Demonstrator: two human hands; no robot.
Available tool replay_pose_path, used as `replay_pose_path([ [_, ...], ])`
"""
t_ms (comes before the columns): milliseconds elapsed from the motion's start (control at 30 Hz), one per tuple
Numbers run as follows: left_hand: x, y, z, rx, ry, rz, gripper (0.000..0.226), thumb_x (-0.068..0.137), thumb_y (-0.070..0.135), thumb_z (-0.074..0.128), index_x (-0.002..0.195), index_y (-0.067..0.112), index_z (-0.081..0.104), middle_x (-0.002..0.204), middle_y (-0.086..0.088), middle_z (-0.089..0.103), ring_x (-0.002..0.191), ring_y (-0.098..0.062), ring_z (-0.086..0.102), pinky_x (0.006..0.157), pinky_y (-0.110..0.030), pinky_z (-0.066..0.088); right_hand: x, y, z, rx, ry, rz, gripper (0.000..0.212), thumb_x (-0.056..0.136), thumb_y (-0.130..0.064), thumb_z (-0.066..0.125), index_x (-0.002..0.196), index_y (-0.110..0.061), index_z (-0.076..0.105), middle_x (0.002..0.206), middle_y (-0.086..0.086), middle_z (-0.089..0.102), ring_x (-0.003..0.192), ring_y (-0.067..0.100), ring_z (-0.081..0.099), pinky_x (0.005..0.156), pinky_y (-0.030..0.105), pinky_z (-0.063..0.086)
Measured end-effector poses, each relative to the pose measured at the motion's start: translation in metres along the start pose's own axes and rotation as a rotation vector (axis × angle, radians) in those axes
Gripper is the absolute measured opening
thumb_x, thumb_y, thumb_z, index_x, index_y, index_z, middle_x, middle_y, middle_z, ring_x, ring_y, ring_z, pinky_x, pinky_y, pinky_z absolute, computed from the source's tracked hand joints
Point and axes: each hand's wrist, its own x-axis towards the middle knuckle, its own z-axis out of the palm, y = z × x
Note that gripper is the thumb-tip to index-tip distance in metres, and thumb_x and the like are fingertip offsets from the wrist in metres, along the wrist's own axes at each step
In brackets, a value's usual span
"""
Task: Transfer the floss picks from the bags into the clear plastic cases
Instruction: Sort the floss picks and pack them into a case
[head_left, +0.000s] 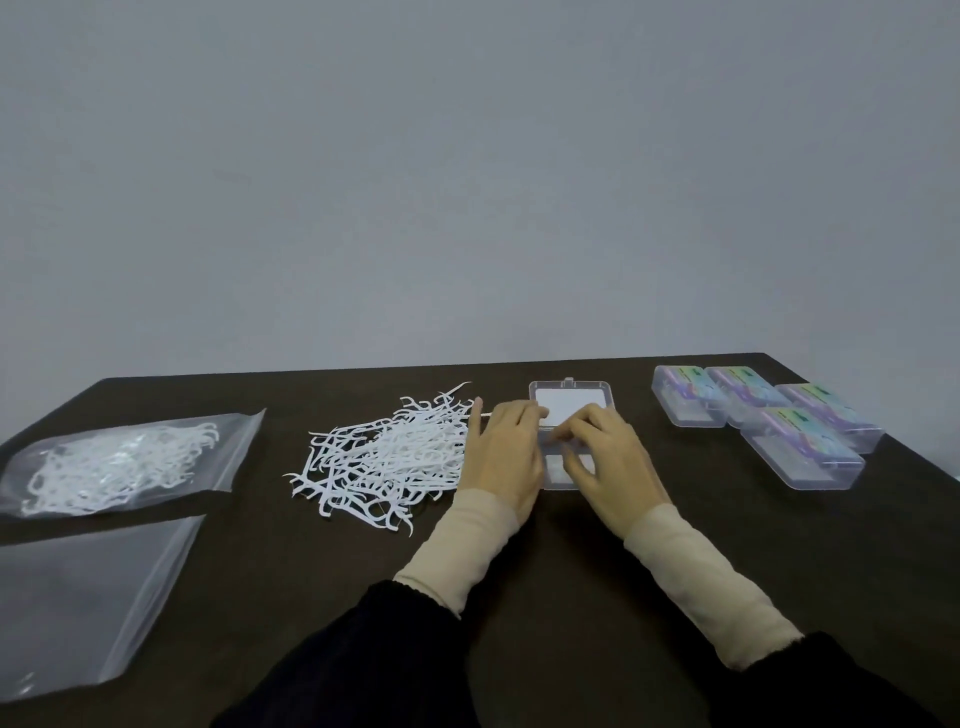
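A clear plastic case (571, 397) lies open on the dark table, its lid flat toward the far side with a white card inside. My left hand (501, 457) rests on the case's left side. My right hand (608, 457) covers the case's base, fingers curled over its hinge area; what the fingers hold is hidden. A loose heap of white floss picks (384, 457) lies just left of my left hand. Further left, a clear zip bag (119, 462) holds more picks.
A flat zip bag with almost nothing in it (88, 597) lies at the near left. Several shut clear cases with coloured labels (769, 415) stand grouped at the right, near the table's right edge. A grey wall rises behind the table.
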Motion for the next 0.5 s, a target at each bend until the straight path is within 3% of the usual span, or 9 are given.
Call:
replay_pose_path([
  [67,-0.002,-0.007,-0.016,-0.046,0.016,0.013,0.042,0.088,0.017,0.026,0.112,0.011,0.060,0.114,-0.004,0.061,0.108,-0.022,0.051,0.101,-0.033,0.034,0.001,-0.014,0.008,0.031,-0.039,-0.019,0.019,0.091,-0.015,0.055,0.108,-0.014,0.061,0.115,0.002,0.055,0.108,0.014,0.052,0.095,0.020,0.039],
  [100,-0.002,-0.014,-0.024,-0.053,0.002,0.004,0.036,0.089,0.014,0.031,0.109,0.011,0.061,0.110,-0.005,0.063,0.104,-0.023,0.052,0.095,-0.033,0.037,0.002,-0.022,0.013,0.051,-0.050,-0.038,0.020,0.091,-0.014,0.054,0.110,-0.014,0.061,0.116,0.001,0.056,0.108,0.014,0.052,0.096,0.020,0.039],
  [167,-0.004,-0.032,-0.038,-0.067,-0.014,-0.029,0.030,0.088,0.005,0.041,0.107,0.013,0.064,0.107,-0.004,0.064,0.104,-0.022,0.053,0.091,-0.032,0.039,0.004,-0.039,0.021,0.083,-0.057,-0.097,0.021,0.091,-0.012,0.053,0.111,-0.015,0.059,0.115,-0.001,0.056,0.108,0.013,0.050,0.095,0.019,0.037],
  [367,-0.020,-0.091,-0.074,-0.090,0.000,-0.142,0.027,0.089,0.003,0.044,0.101,0.016,0.066,0.104,0.001,0.066,0.103,-0.015,0.053,0.091,-0.030,0.040,0.021,-0.086,0.038,0.026,-0.074,-0.314,0.030,0.081,-0.012,0.061,0.111,-0.013,0.060,0.113,0.003,0.060,0.107,0.023,0.056,0.093,0.031,0.041],
  [500,-0.032,-0.116,-0.087,-0.025,-0.011,-0.198,0.026,0.090,0.006,0.045,0.101,0.018,0.065,0.104,0.002,0.065,0.102,-0.015,0.054,0.090,-0.031,0.043,0.039,-0.100,0.034,-0.195,-0.335,-0.278,0.049,0.089,-0.026,0.054,0.136,-0.020,0.039,0.138,-0.002,0.046,0.126,0.019,0.043,0.102,0.029,0.032],
])
